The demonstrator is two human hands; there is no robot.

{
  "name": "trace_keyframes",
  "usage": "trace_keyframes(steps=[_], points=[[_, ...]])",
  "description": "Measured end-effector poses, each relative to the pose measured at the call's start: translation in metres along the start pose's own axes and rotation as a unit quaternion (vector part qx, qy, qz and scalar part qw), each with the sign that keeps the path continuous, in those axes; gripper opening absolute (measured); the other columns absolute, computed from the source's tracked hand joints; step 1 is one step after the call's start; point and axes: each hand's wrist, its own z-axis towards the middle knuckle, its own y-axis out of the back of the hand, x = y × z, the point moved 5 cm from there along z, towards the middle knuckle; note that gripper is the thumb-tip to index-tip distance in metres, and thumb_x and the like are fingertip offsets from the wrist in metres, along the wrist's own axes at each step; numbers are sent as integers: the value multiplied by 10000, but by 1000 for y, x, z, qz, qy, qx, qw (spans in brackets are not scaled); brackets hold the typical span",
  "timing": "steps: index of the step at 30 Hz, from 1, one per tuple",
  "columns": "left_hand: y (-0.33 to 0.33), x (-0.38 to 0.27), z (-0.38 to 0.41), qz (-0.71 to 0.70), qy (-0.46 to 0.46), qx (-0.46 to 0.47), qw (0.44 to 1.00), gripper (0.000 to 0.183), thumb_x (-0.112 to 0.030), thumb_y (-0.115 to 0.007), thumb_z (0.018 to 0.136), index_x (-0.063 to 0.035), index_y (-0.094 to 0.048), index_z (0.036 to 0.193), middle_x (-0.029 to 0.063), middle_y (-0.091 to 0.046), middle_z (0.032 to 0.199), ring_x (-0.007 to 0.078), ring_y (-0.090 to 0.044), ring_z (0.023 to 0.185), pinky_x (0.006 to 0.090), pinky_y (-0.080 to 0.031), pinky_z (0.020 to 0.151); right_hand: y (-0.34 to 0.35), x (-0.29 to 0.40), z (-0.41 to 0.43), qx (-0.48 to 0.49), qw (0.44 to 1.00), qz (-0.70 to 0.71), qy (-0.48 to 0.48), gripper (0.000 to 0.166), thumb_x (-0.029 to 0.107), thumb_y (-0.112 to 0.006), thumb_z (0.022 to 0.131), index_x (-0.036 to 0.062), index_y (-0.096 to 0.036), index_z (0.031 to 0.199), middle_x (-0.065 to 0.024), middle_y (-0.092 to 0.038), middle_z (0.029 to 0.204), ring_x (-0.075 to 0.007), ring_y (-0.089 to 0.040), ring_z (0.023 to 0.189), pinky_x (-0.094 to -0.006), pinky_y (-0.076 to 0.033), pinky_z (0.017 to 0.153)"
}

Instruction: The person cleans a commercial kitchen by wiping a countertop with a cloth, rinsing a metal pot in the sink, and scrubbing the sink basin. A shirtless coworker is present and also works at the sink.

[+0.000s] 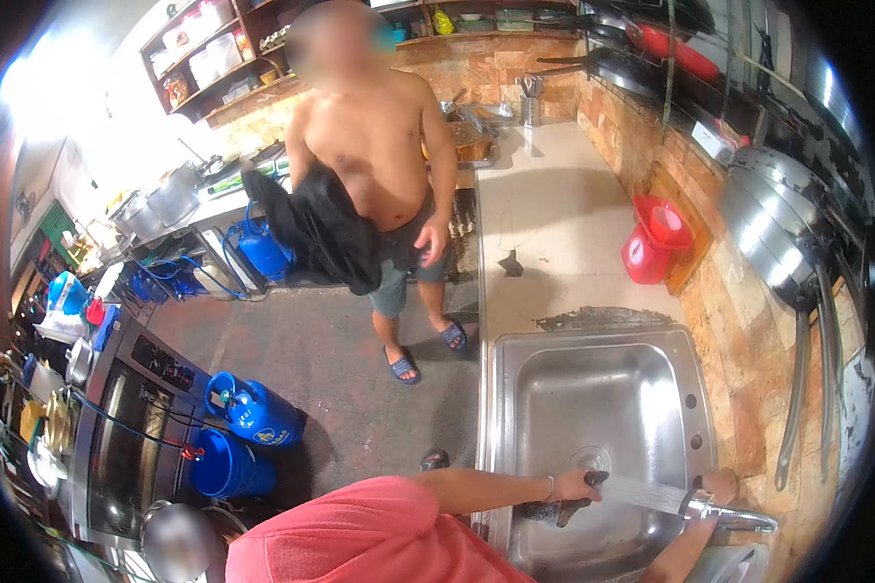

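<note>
My left hand (580, 487) reaches over the left part of a stainless steel sink (627, 408) and grips a small dark object (570, 513). Its exact kind is unclear. A fanned stream of water (642, 494) runs from the chrome faucet (700, 504) onto that hand. My right hand (719, 484) is closed around the faucet's head, which partly covers it. The sink drain (589, 458) shows just beyond my left hand. My pink sleeve (335, 517) fills the lower middle of the view.
Another person (364, 146) stands beyond the counter's left edge, holding a black cloth (328, 233). A red plastic container (645, 248) stands on the counter (554, 211). Large pans (765, 218) hang along the right wall. A blue gas cylinder (255, 412) and blue bucket (230, 466) stand on the floor.
</note>
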Motion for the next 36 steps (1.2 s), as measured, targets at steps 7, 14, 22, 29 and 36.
trace_keyframes(steps=[7,14,22,29,36], points=[[-12,-18,-23,-65,37,6,997,580,-254,-758,722,-37,-544,1215,61,-618,991,148,-578,893,312,-478,782,5,-11,-4,-31,999,-5,-25,141,117,-565,787,19,-565,888,-190,-602,847,-368,-590,838,-468,-469,735],[-27,2,-2,-188,71,-20,979,508,-300,-737,754,-45,-567,1160,46,-604,932,134,-565,816,298,-478,690,32,-8,-31,-152,988,-2,-38,141,124,-566,792,22,-561,889,-187,-600,853,-364,-590,839,-465,-469,733],[-11,15,7,-244,26,-113,963,651,-539,-608,833,6,-577,1188,103,-623,1053,179,-591,911,302,-458,798,37,86,-201,0,882,470,-41,577,396,-561,916,-43,-476,1280,-198,-511,1286,-319,-485,1180,-420,-351,1021],[4,14,-17,33,-68,-199,977,584,-515,-604,856,-30,-578,1180,104,-637,976,161,-599,862,315,-485,783,11,208,-308,164,165,948,-218,478,389,-604,897,-25,-539,1126,-155,-588,1124,-236,-564,1051,-408,-424,934],[55,25,-28,-227,60,-147,961,570,-482,-591,871,-24,-551,1207,104,-624,1103,201,-606,952,334,-499,811,30,196,-287,-85,745,647,-141,322,141,-612,850,24,-361,686,-48,-406,670,-173,-404,634,-348,-395,602]])
